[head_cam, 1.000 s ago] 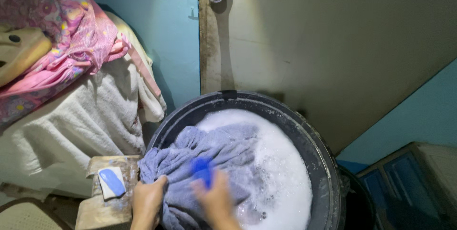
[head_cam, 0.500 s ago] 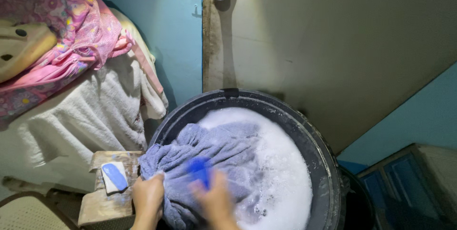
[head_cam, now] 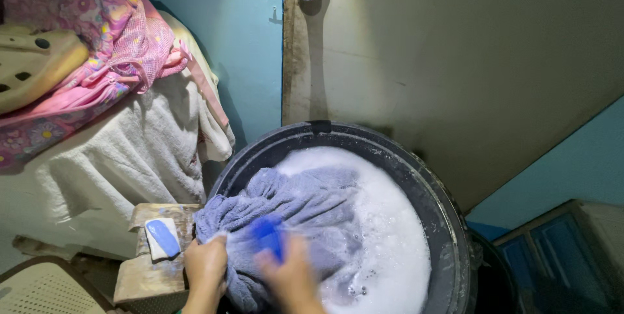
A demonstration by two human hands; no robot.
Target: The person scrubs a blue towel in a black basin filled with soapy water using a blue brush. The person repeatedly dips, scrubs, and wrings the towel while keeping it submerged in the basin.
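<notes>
The right hand (head_cam: pixel 290 279), blurred, is clenched around a small bright blue plastic scrubbing brush (head_cam: pixel 268 236), pressing it onto a wet grey-blue terry towel (head_cam: pixel 296 213). The brush's long axis runs roughly from the wrist toward the door, its far end pointing up and slightly left in the view. The left hand (head_cam: pixel 206 268) grips the towel's bunched left edge, fingers curled over the fold at the rim of the round black plastic wash basin (head_cam: pixel 437 205). The towel lies draped across the basin's left half, partly sunk in white soapy foam (head_cam: pixel 390 236). Just left of the basin, a worn wooden block (head_cam: pixel 144 279) carries a blue-and-white soap bar (head_cam: pixel 162 237). Behind it hangs a white towel (head_cam: pixel 123 158) under pink floral cloth (head_cam: pixel 97 41).
</notes>
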